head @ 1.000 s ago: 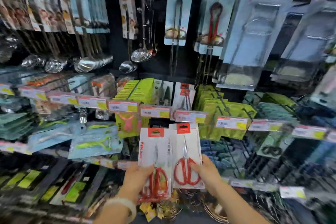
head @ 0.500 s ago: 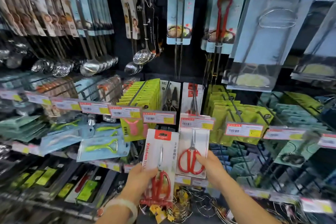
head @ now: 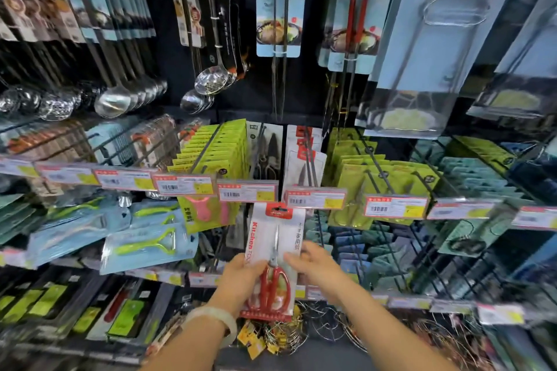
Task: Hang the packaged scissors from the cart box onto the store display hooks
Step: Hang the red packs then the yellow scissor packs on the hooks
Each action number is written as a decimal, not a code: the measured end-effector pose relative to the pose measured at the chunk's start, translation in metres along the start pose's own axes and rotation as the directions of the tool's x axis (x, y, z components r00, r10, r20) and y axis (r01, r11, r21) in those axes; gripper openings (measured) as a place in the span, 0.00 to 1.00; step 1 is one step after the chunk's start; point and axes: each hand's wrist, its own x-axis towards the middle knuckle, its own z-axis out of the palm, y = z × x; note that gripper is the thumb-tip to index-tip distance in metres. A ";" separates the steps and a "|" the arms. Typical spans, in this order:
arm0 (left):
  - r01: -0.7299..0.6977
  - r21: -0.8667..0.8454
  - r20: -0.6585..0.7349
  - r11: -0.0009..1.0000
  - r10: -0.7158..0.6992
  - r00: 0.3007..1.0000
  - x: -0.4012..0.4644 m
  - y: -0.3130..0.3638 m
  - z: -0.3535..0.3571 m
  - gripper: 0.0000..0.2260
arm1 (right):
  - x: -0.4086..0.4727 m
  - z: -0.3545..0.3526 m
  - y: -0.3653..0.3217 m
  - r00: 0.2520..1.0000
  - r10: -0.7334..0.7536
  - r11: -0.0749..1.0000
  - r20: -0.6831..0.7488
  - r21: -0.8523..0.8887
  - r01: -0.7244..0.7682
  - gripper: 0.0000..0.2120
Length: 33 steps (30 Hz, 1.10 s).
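A white card pack of red-handled scissors [head: 275,235] stands upright in front of the shelf, its top just under the price tags. My left hand [head: 241,280] grips its lower left side, thumb across the front. My right hand [head: 319,271] is at the pack's right edge, its blurred fingers stretched out and touching the card. Straight above, a display hook [head: 308,141] carries several white scissor packs [head: 301,166] with red labels, behind a price tag [head: 315,198].
Neighbouring hooks hold black shears [head: 265,153], green card packs [head: 223,147], and more green packs [head: 361,172] to the right. Peelers [head: 144,244] hang at left, ladles and tongs above. Wire racks [head: 331,328] lie below my hands.
The second scissors pack that my right hand held has gone up onto the hook behind the price tag. My right hand came back to the remaining pack, which my left hand has raised.
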 end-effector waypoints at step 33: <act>-0.116 0.838 -0.035 0.533 0.265 0.964 0.022 0.012 0.005 0.29 | 0.010 -0.012 0.002 0.978 0.030 0.745 -0.208 -0.647 -0.160 0.28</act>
